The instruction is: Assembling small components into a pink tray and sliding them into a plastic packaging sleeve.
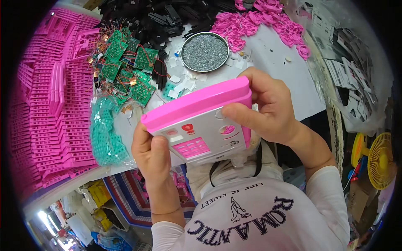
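Between my two hands I hold a pink and white plastic panel (205,125), tilted in front of my chest. Its thick pink rim faces up, and its white face carries a pink keypad grid, a round dial and small printed pictures. My left hand (151,157) is closed on its left end, thumb on the white face. At the right end my right hand (268,104) grips it, thumb on the face near the dial and fingers behind the pink rim. The panel's back is hidden.
Stacked pink panels (63,96) fill the left. Beside them lie wired green circuit boards (117,54) and bagged teal pieces (106,142). A round tin of screws (205,52), black parts (167,16) and pink rings (251,23) lie farther back. A bag of white parts (354,79) and yellow fan (380,161) are right.
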{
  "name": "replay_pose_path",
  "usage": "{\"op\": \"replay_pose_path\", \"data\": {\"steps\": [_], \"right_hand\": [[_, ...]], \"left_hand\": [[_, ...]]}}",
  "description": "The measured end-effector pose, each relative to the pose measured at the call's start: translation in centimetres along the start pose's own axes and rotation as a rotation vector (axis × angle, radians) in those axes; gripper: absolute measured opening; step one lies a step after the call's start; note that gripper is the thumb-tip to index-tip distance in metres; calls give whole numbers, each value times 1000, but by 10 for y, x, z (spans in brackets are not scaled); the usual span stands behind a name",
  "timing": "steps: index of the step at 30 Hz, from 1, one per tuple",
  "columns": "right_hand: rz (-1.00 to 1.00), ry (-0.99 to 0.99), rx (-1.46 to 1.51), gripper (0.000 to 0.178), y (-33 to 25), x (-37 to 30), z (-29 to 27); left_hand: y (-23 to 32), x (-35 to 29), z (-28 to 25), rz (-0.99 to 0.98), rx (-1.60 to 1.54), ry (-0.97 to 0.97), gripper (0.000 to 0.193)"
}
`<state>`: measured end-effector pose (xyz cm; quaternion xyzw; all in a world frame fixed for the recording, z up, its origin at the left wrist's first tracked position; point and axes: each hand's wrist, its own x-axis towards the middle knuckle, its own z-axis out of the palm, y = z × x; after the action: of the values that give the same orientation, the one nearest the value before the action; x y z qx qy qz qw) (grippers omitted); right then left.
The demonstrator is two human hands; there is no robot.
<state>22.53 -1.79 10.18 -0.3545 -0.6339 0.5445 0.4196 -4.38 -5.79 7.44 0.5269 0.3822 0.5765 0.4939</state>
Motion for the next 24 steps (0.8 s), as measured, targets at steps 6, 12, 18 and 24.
{"op": "replay_pose_path", "data": {"steps": [6, 12, 18, 24], "right_hand": [[-62, -33, 73, 36, 0, 13, 3], [38, -11, 73, 40, 7, 10, 8], [-346, -24, -281, 29, 22, 21, -4], [-622, -88, -862, 41, 74, -28, -16]], "left_hand": [[-4, 11, -10, 35, 9, 77, 48], [-18, 19, -6, 61, 55, 72, 41], [-9, 33, -14, 370, 375, -13, 26], [-45, 2, -23, 521, 761, -480, 33]]}}
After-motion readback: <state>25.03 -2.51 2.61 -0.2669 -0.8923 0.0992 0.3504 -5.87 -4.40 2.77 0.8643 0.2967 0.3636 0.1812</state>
